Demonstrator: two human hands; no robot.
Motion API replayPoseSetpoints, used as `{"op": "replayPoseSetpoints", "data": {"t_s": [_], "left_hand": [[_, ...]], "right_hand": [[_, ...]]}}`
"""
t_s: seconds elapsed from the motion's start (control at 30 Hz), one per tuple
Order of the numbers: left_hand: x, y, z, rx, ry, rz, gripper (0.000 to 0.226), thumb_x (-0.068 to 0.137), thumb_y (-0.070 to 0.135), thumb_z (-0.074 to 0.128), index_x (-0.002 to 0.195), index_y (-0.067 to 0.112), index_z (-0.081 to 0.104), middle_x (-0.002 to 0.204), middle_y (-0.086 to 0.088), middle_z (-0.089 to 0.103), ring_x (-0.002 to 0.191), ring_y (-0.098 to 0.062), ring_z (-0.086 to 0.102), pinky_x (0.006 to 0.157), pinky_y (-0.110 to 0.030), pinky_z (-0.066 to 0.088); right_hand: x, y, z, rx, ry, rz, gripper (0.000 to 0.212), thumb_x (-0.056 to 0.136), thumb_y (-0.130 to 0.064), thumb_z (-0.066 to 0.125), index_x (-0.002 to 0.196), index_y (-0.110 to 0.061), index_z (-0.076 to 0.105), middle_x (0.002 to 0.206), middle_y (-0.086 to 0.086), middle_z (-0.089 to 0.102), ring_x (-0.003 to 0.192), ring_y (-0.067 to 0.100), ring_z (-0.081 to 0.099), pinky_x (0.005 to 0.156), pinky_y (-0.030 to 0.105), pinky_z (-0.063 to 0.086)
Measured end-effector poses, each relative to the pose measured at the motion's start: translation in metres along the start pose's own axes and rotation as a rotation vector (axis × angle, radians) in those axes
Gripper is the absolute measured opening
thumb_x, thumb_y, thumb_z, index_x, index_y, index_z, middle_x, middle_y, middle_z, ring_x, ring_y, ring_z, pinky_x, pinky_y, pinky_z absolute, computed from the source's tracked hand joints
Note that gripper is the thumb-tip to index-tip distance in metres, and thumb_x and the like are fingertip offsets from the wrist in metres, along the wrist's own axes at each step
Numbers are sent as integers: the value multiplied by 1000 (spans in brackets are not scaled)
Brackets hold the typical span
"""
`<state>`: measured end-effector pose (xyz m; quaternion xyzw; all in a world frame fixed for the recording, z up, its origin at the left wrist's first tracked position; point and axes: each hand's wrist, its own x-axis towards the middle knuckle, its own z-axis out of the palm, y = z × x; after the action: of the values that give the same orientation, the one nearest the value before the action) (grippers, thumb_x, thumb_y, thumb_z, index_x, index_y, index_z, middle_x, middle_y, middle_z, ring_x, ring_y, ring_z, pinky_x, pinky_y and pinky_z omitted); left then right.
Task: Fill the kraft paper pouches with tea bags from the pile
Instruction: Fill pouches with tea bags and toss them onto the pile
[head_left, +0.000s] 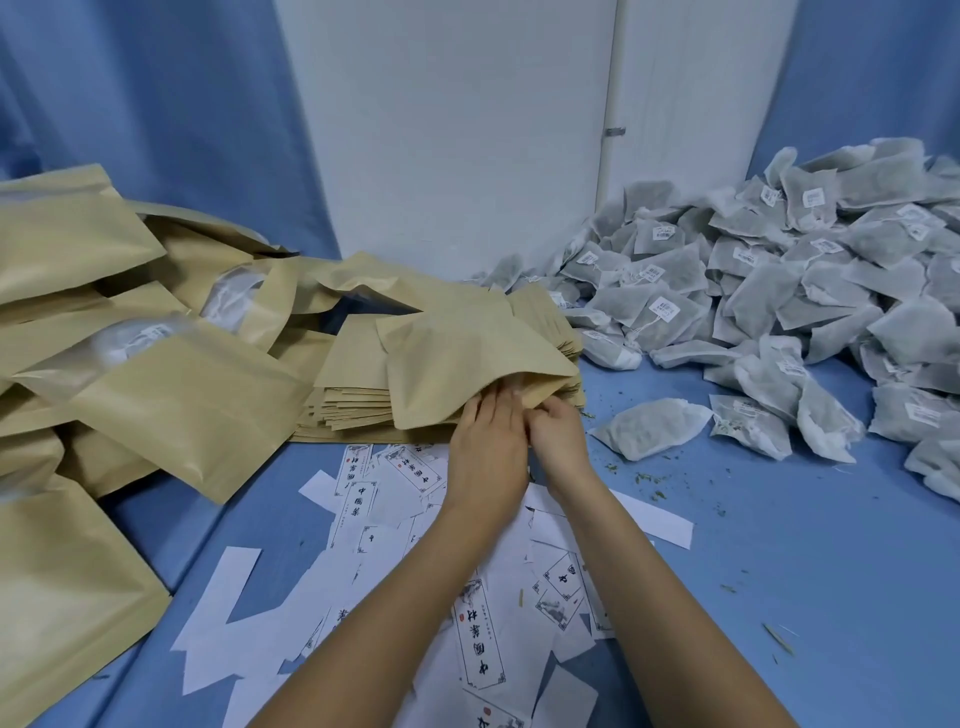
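A flat kraft paper pouch (457, 358) lies tilted on top of a stack of empty pouches (353, 410) in the middle. My left hand (485, 441) and my right hand (558, 428) meet at its lower right edge, and the fingers of both pinch that edge. Whether the mouth is parted there is hidden by the fingers. A big pile of grey-white tea bags (779, 291) with small labels fills the right side. Two loose tea bags (652, 426) lie just right of my right hand.
Filled, puffed kraft pouches (156, 395) are heaped on the left. White printed paper labels (478, 639) are scattered on the blue cloth under my forearms. Tea crumbs dot the cloth at right. A white wall panel stands behind.
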<state>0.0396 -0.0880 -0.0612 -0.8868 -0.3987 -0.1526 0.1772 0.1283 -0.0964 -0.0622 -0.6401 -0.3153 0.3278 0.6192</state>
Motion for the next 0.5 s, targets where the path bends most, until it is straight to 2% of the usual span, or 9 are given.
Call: {"op": "replayPoseSetpoints", "data": {"t_s": [0.03, 0.1, 0.17, 0.23, 0.3, 0.33, 0.37, 0.43, 0.5], "left_hand": [[7, 0, 1, 22, -17, -20, 61, 92, 17, 41, 146, 2, 18, 144, -9, 39, 134, -22, 32, 115, -30, 13], [21, -2, 0, 34, -108, -61, 54, 92, 17, 41, 141, 3, 23, 137, -9, 46, 130, -22, 37, 110, -29, 20], [35, -9, -3, 15, -276, -108, 60, 94, 22, 44, 145, 1, 18, 147, -13, 35, 139, -23, 27, 112, -32, 20], [51, -19, -5, -124, -507, -170, 78, 91, 32, 54, 149, 4, 10, 155, -12, 18, 143, -24, 17, 114, -38, 23], [63, -25, -11, -285, -682, -198, 87, 83, 30, 64, 149, 7, 13, 153, -14, 21, 138, -27, 27, 109, -38, 32], [65, -25, -13, -320, -706, -193, 86, 83, 27, 65, 149, 7, 14, 151, -15, 24, 136, -28, 31, 107, -37, 35], [62, -23, -15, -305, -677, -175, 84, 85, 25, 63, 149, 6, 12, 151, -16, 24, 136, -28, 32, 107, -36, 34], [46, -15, -20, -145, -471, -117, 72, 90, 20, 55, 147, 5, 13, 147, -14, 32, 131, -26, 39, 101, -33, 37], [23, -8, -29, -70, -190, -40, 51, 90, 15, 53, 138, 11, 35, 131, -9, 49, 118, -22, 49, 82, -29, 42]], "right_hand": [[-2, 0, -1, -43, -4, -26, 25, 82, 6, 44, 63, -10, 43, 62, 8, 43, 60, 15, 36, 57, 25, 28], [-5, 0, -4, -94, -27, -64, 30, 81, 7, 42, 59, -12, 38, 55, 2, 39, 50, 7, 34, 47, 20, 27], [-8, 0, -7, -102, -82, -88, 34, 80, 11, 42, 57, -14, 38, 50, -4, 39, 41, 1, 34, 38, 11, 26], [-7, 2, -9, -105, -115, -74, 33, 83, 11, 45, 59, -13, 43, 54, -1, 43, 39, 1, 41, 37, 8, 30], [-6, 4, -10, -58, -125, -18, 29, 89, 5, 48, 65, -11, 48, 57, 4, 48, 39, 1, 46, 40, 11, 37], [-5, 5, -11, 2, -123, 24, 27, 91, 3, 49, 67, -10, 49, 58, 6, 50, 38, 4, 47, 41, 12, 40], [-3, 7, -12, 66, -117, 49, 26, 92, 1, 50, 68, -8, 49, 58, 8, 52, 39, 5, 48, 43, 14, 43], [-1, 8, -14, 148, -99, 56, 27, 93, -1, 52, 67, -6, 49, 58, 8, 55, 42, 7, 52, 49, 17, 47], [0, 9, -16, 171, -86, 46, 30, 92, -1, 52, 63, -8, 48, 55, 6, 54, 44, 8, 51, 50, 18, 46]]}}
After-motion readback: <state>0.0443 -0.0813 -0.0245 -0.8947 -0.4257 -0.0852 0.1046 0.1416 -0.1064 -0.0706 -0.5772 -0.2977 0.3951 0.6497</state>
